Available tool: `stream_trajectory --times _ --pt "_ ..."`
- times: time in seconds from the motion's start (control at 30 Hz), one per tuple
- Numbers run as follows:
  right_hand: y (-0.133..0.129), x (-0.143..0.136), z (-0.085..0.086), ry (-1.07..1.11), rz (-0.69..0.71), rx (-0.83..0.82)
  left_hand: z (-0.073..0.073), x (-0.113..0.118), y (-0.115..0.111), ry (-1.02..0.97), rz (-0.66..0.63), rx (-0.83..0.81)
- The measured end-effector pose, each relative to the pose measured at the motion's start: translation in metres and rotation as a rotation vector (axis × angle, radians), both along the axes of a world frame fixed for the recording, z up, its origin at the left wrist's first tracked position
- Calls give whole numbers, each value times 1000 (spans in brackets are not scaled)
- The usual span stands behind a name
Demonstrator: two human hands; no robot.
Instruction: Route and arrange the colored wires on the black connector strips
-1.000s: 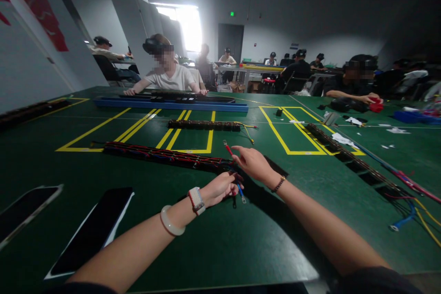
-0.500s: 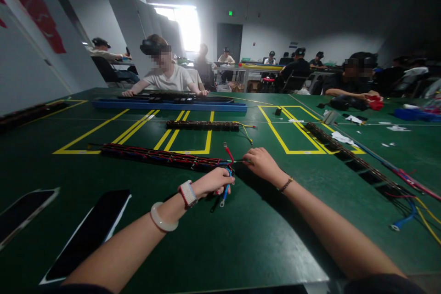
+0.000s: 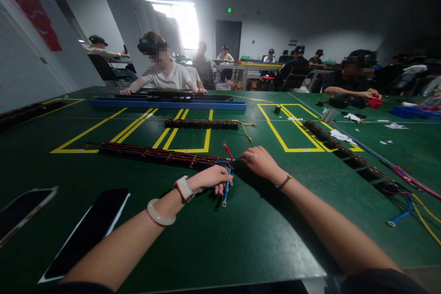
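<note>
On the green table lies a long black strip assembly [image 3: 155,155] with red and blue wires running along it. Several cables fan out from its right end. One is a red cable [image 3: 227,150] with a metal lug, pointing up and away. My left hand [image 3: 212,178] is closed around a blue cable [image 3: 226,193], whose ring terminal points toward me; a dark cable end shows beside it. Its fingertips are partly hidden. To the right, my right hand [image 3: 260,161] pinches a thin wire [image 3: 237,160] that leads from the bundle; the wire's tip is hidden by the fingers.
A shorter black strip [image 3: 201,124] lies beyond, and another long one [image 3: 347,154] slants along the right with blue and yellow cables. Two phones, one a dark phone [image 3: 89,229], lie at left. Across the table a person [image 3: 168,76] handles a blue channel [image 3: 165,103].
My left fingers have shifted slightly downward and show more. The blue cable's end has swung a little to the right. My right hand keeps its pinch in nearly the same place.
</note>
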State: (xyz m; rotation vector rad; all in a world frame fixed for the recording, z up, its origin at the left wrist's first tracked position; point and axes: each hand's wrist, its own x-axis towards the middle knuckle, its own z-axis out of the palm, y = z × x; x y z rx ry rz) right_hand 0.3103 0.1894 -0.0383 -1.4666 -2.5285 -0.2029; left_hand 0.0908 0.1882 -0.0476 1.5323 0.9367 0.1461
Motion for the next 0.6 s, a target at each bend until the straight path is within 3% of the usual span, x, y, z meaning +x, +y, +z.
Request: stream_trajectory --times 0.33,0.5,0.6 --pt "-10 -12 18 357 83 -12 -6 6 -11 -372 195 -390" --pt "-17 -21 19 511 134 -72 -9 22 -23 -534 337 -437" --pt "-22 -25 20 559 134 -10 -6 24 -25 -542 332 -408"
